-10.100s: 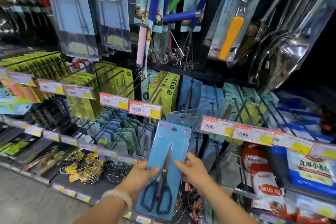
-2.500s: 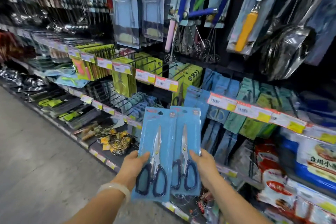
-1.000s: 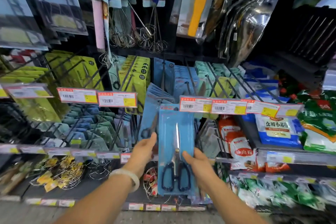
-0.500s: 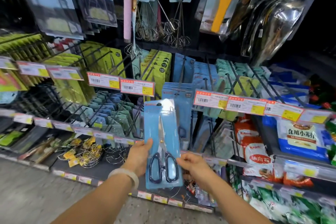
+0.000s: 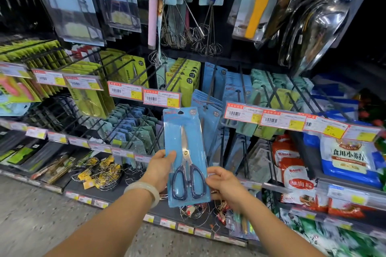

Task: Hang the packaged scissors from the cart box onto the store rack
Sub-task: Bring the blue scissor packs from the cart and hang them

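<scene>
Holding one blue scissors pack (image 5: 184, 156) upright in front of the rack (image 5: 211, 89), the person grips it low, with the left hand (image 5: 160, 170) curled round its left edge, thumb on the front, and the right hand (image 5: 224, 185) pinching its lower right edge beside the dark handles. That low, two-sided hold probably keeps the card flat and leaves its top free, since the hang hole (image 5: 180, 112) sits at the upper edge, well above both hands, and has to be slid onto a peg. Just above and to the right of the right hand, a black peg (image 5: 208, 94) already carries a stack of matching blue packs (image 5: 208, 115); the held pack's top stands close beside that stack but is not yet on the peg, so the threading step looks unfinished. Price tags (image 5: 161, 98) line the rail just above the pack. Higher, beyond the hands, hang whisks (image 5: 188, 35) and steel scoops (image 5: 321, 21); left of the left hand, pegs hold green packs (image 5: 89, 98). Right of the right hand, the shelf (image 5: 342, 183) carries food bags (image 5: 348, 158). No cart box is in view.
</scene>
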A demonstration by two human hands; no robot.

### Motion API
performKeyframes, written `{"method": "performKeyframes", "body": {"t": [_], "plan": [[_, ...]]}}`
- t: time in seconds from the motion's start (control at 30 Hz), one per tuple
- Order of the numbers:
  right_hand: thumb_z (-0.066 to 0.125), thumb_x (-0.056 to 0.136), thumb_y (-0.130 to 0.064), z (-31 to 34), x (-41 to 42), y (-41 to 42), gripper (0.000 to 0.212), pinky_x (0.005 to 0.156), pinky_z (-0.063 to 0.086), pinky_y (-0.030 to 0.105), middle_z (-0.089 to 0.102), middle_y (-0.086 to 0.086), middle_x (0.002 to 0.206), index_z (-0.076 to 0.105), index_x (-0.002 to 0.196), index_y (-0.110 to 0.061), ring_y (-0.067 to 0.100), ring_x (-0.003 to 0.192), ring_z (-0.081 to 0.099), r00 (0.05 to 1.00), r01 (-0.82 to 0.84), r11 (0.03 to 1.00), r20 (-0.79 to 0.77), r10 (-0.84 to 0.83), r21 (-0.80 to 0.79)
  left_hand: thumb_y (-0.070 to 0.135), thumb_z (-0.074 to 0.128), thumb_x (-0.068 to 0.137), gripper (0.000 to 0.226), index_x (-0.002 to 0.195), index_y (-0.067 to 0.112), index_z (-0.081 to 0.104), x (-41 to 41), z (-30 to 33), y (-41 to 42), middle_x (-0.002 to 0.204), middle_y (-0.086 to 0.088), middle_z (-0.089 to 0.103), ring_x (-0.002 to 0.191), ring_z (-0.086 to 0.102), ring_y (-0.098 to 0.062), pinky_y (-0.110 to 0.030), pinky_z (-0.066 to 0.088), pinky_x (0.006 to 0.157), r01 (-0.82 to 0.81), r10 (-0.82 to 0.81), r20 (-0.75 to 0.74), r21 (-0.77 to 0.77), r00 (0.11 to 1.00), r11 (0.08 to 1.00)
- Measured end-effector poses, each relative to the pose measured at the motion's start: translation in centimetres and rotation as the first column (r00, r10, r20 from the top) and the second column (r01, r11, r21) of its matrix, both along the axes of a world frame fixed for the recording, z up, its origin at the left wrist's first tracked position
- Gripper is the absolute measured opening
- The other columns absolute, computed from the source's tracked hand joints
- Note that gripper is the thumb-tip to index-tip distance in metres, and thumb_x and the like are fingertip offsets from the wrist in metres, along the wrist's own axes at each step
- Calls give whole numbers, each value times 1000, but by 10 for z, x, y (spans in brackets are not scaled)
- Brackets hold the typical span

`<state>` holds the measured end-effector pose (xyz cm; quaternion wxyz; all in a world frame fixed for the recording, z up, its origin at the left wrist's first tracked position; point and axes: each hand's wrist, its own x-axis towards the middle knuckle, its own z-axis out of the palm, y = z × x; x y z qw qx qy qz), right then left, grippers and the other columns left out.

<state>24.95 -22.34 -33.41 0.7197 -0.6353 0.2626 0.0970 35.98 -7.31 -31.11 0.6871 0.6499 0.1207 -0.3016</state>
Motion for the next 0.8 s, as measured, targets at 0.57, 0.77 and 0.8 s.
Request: {"method": "performKeyframes", "body": {"t": [0.57,0.77,0.8], "plan": [[53,92,-13,8,9,15,12,85,52,40,63,13,92,61,95,-4,24,86,61,999,26,972,20,-31,235,16,48,98,13,91,7,55,12,11,-1,84,-12,65,71,61,-25,-42,56,69,-18,18,-66,9,998,1000],[49,94,-33,7,6,20,36,78,54,40,71,15,99,66,109,-5,26,82,68,999,31,965,28,-40,260,16,45,99,18,88,7,55,14,13,0,86,-13,62,72,58,-26,-45,53,76,-48,50,-69,25,996,999],[50,94,-33,6,6,20,36,79,54,41,72,15,99,66,108,-5,25,82,68,998,46,966,27,-54,254,17,45,99,19,86,8,55,13,14,0,85,-13,62,73,58,-26,-47,53,79,-54,55,-65,29,996,998]]}}
